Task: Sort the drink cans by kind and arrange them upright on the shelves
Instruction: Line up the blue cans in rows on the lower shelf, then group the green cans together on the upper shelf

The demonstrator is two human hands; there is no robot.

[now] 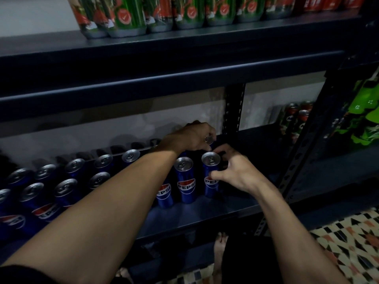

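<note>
- Right hand [235, 175] pinched the front Pepsi can [211, 177], upright near the shelf's [205, 213] front edge.
- Left hand [192, 138] gripped a rear can's [209, 140] top, its forearm [123, 191] crossing the Pepsi rows [74, 165].
- Green cans [131, 19] lined the upper shelf [184, 45].

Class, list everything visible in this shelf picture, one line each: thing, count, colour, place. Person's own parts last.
Pepsi cans: over a dozen, blue, upright, middle shelf.
Green-and-red cans: one row, upper shelf.
Red cans: several, upper shelf, far right.
Dark cans: about three, red tops, right bay.
Green packs: count unclear, far right.
Shelving: one, dark.
Floor tiles: patterned, lower right.
Foot: one, bare, below shelf.
Left hand: grips back can by its top.
Right hand: grips rightmost front can.
</note>
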